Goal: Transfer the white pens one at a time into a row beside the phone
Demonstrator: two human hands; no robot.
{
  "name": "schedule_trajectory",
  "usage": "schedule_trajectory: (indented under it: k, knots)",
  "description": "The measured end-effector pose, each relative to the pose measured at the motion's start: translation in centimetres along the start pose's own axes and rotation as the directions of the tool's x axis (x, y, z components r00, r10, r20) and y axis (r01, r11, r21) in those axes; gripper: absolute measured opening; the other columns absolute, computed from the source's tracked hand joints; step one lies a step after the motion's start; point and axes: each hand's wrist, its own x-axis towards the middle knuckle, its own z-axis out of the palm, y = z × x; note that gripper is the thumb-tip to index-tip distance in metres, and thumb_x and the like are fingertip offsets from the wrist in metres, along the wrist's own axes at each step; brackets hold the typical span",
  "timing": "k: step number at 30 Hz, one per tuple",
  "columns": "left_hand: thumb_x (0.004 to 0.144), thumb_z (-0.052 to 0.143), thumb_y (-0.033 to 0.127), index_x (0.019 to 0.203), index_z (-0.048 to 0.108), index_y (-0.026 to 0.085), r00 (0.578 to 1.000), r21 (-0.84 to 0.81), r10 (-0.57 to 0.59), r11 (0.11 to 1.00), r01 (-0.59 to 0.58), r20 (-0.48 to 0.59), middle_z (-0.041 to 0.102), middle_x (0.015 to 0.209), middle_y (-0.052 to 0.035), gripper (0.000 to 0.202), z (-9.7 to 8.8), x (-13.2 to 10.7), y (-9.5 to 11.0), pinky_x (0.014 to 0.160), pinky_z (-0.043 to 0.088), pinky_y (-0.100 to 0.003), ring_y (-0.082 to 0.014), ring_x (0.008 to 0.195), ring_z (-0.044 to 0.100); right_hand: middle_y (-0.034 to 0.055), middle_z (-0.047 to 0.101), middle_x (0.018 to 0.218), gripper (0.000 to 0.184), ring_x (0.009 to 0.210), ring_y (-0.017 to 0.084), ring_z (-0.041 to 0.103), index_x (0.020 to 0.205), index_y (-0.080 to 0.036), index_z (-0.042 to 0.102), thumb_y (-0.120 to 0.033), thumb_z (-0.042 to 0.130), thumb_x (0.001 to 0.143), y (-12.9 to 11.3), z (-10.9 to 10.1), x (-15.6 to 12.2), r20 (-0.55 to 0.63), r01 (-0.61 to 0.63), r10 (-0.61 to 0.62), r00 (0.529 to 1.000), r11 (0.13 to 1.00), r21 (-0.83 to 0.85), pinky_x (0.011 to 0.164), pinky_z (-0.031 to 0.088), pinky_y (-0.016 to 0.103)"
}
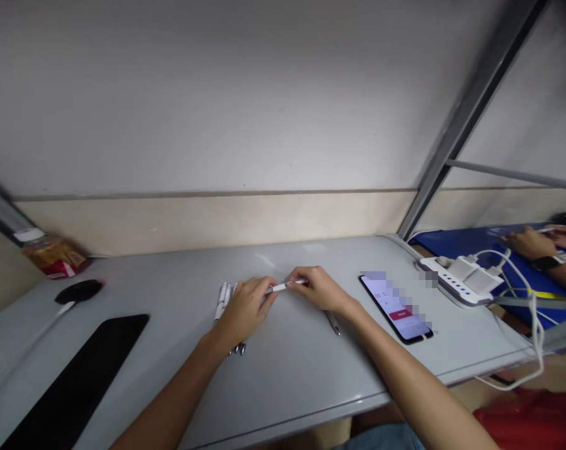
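Observation:
Between my two hands a white pen (279,287) is held level, a little above the grey table. My left hand (246,307) pinches its left end, and the fingers of my right hand (317,287) close on its right end. Partly under my left hand and wrist lie several white pens (223,300) side by side, their silver tips (238,349) showing below the wrist. A single pen (332,323) lies beneath my right wrist, mostly hidden by it.
A lit phone (395,309) lies right of my right arm, near a white power strip (456,281) with plugs and cables. At left are a bottle (53,253), a black mouse-like object (79,291) and a dark flat object (81,381). Another person's hands (531,244) are at far right.

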Motion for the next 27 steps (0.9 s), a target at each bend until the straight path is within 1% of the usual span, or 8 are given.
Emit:
schedule_trajectory:
  k: [3, 8, 12, 15, 18, 22, 24, 27]
  knots:
    - [0.097, 0.036, 0.031, 0.101, 0.054, 0.021, 0.999, 0.043, 0.017, 0.999, -0.015, -0.045, 0.062, 0.093, -0.0023, 0.021, 0.0, 0.1, -0.3, 0.075, 0.037, -0.031, -0.0184, 0.087, 0.055, -0.0002, 0.06, 0.071, 0.027, 0.063, 0.011, 0.048, 0.085, -0.017, 0.068, -0.041, 0.057, 0.085, 0.1, -0.5, 0.1, 0.011, -0.096, 0.095, 0.995, 0.985, 0.146, 0.058, 0.033, 0.023]
    - [0.098, 0.033, 0.029, 0.101, 0.053, 0.021, 0.994, 0.127, 0.05, 0.991, -0.037, -0.096, 0.061, 0.092, -0.0034, 0.022, -0.1, 0.2, -0.5, 0.075, 0.035, -0.033, -0.0193, 0.087, 0.052, -0.0032, 0.046, 0.053, 0.046, 0.047, 0.007, 0.032, 0.074, -0.013, 0.066, -0.056, 0.052, 0.084, 0.1, -1.2, 0.1, 0.225, -0.33, 0.26, 0.939, 0.865, 0.378, 0.047, 0.025, 0.023]
    - [0.098, 0.03, 0.026, 0.098, 0.052, 0.02, 0.993, 0.157, 0.082, 0.985, -0.068, -0.084, 0.06, 0.091, -0.0033, 0.023, -0.2, 0.2, -0.6, 0.075, 0.034, -0.034, -0.0194, 0.087, 0.051, -0.0042, 0.04, 0.05, 0.051, 0.044, 0.007, 0.029, 0.071, -0.012, 0.062, -0.06, 0.047, 0.085, 0.1, -1.3, 0.1, 0.333, -0.452, 0.315, 0.889, 0.715, 0.533, 0.043, 0.019, 0.023]
    - [0.096, 0.03, 0.02, 0.087, 0.051, 0.019, 0.992, 0.182, 0.102, 0.98, -0.087, -0.075, 0.06, 0.083, -0.0031, 0.023, -0.4, 0.3, -0.7, 0.071, 0.033, -0.033, -0.0194, 0.081, 0.05, -0.0057, 0.035, 0.051, 0.05, 0.043, 0.006, 0.024, 0.07, -0.013, 0.057, -0.059, 0.046, 0.085, 0.1, -1.2, 0.2, 0.37, -0.479, 0.311, 0.875, 0.667, 0.571, 0.042, 0.016, 0.023]
    - [0.091, 0.034, 0.012, 0.077, 0.048, 0.019, 0.991, 0.181, 0.1, 0.98, -0.082, -0.093, 0.058, 0.075, -0.0023, 0.021, -0.6, 0.3, -0.9, 0.069, 0.034, -0.032, -0.0189, 0.076, 0.049, -0.0062, 0.033, 0.051, 0.047, 0.045, 0.006, 0.024, 0.067, -0.015, 0.051, -0.058, 0.046, 0.087, 0.0, -0.8, 0.1, 0.314, -0.4, 0.264, 0.912, 0.741, 0.539, 0.044, 0.018, 0.023]
    - [0.084, 0.035, 0.006, 0.074, 0.046, 0.02, 0.989, 0.125, 0.046, 0.992, -0.028, -0.139, 0.056, 0.071, -0.0015, 0.021, -0.6, 0.2, -1.1, 0.067, 0.035, -0.029, -0.0175, 0.071, 0.05, -0.0039, 0.041, 0.057, 0.042, 0.052, 0.009, 0.035, 0.071, -0.016, 0.053, -0.05, 0.042, 0.092, -0.6, -0.6, 0.0, 0.098, -0.113, 0.087, 0.991, 0.948, 0.299, 0.051, 0.029, 0.023]
    - [0.085, 0.034, 0.008, 0.074, 0.047, 0.02, 0.991, 0.096, 0.012, 0.995, 0.001, -0.131, 0.056, 0.071, -0.0012, 0.021, -0.5, 0.2, -1.1, 0.066, 0.035, -0.029, -0.0169, 0.069, 0.05, -0.0017, 0.049, 0.064, 0.036, 0.059, 0.011, 0.042, 0.075, -0.016, 0.057, -0.043, 0.042, 0.094, -0.8, -0.6, 0.0, 0.001, 0.001, -0.001, 1.0, 0.987, 0.164, 0.057, 0.033, 0.023]
    - [0.091, 0.032, 0.018, 0.076, 0.048, 0.021, 0.997, 0.069, -0.028, 0.997, 0.033, -0.073, 0.054, 0.069, -0.0002, 0.022, -0.2, 0.4, -1.4, 0.062, 0.034, -0.028, -0.0162, 0.065, 0.049, 0.0028, 0.061, 0.08, 0.026, 0.07, 0.013, 0.05, 0.089, -0.017, 0.065, -0.033, 0.045, 0.094, -0.8, -0.5, 0.1, -0.075, 0.079, -0.074, 0.994, 0.995, 0.06, 0.065, 0.037, 0.025]
